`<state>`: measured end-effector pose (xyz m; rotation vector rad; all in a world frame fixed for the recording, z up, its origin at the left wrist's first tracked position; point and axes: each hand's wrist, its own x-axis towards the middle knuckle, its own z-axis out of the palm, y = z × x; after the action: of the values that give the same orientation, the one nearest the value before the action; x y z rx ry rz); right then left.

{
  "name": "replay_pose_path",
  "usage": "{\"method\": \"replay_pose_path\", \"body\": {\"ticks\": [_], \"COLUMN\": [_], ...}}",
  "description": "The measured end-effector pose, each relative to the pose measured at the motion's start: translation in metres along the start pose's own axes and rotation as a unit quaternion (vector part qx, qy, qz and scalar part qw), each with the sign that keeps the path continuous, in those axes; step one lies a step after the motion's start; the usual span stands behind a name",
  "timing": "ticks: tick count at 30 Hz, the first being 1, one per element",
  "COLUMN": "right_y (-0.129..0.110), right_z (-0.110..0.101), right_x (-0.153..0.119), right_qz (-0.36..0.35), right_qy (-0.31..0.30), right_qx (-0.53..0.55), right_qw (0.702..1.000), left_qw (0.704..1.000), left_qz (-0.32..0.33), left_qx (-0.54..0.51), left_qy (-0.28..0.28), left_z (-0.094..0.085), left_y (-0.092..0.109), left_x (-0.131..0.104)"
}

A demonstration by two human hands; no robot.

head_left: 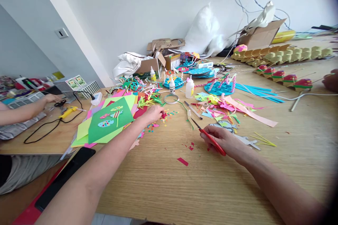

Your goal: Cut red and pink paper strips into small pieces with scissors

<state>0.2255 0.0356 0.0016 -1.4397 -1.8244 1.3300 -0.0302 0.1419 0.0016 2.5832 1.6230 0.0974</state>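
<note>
My right hand (220, 139) is closed round the handles of red-handled scissors (215, 142), whose blades point up and left over the table. Small red paper scraps (182, 161) lie on the wood just left of them. My left hand (154, 113) reaches far forward, fingers bunched together at a small heap of red paper bits (164, 115); whether it pinches any is hidden. Multicoloured paper dots (152, 127) surround that heap. Left of my forearm, a green sheet (124, 112) bearing cut-out paper fish (106, 123) rests on stacked coloured paper.
Glue bottles (189, 88), a tape ring (171, 99) and bright paper strips (245, 112) occupy the middle. Grey paper fish (246, 141) lie beyond my right hand. Egg cartons (298, 55) stand at back right. At left, a co-worker's hand (51, 98) is near a yellow glue gun (68, 111).
</note>
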Motion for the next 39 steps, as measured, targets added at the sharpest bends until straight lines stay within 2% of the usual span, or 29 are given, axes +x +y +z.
{"method": "replay_pose_path", "body": {"ticks": [4, 8, 13, 20, 26, 30, 34, 39], "right_y": [-0.001, -0.001, 0.003, 0.001, 0.001, 0.005, 0.005, 0.003], "right_z": [0.0, 0.001, 0.001, 0.0, 0.0, 0.0, -0.001, -0.001], "right_x": [0.0, 0.0, 0.001, 0.0, 0.001, 0.002, 0.003, 0.002], "right_qz": [-0.002, 0.001, -0.01, -0.016, -0.021, -0.021, -0.027, -0.027], "right_qy": [-0.002, 0.0, 0.009, 0.022, 0.019, 0.024, 0.021, 0.02], "right_qx": [-0.005, -0.021, -0.038, -0.056, -0.062, -0.073, -0.08, -0.083], "right_qw": [1.0, 1.0, 0.999, 0.998, 0.998, 0.997, 0.996, 0.996], "left_qw": [0.999, 0.994, 0.992, 0.99, 0.992, 0.994, 0.998, 0.999], "left_qz": [0.046, 0.077, 0.069, 0.051, 0.033, 0.025, 0.01, -0.016], "left_qx": [0.022, 0.043, 0.08, 0.106, 0.102, 0.084, 0.051, -0.027], "left_qy": [-0.012, -0.057, -0.072, -0.078, -0.071, -0.061, -0.029, 0.02], "left_z": [-0.013, -0.018, -0.015, -0.009, 0.002, 0.002, -0.006, -0.024], "left_y": [0.002, 0.004, 0.006, 0.004, -0.003, -0.004, -0.002, 0.002], "left_x": [-0.018, -0.037, -0.047, -0.05, -0.049, -0.049, -0.051, -0.058]}}
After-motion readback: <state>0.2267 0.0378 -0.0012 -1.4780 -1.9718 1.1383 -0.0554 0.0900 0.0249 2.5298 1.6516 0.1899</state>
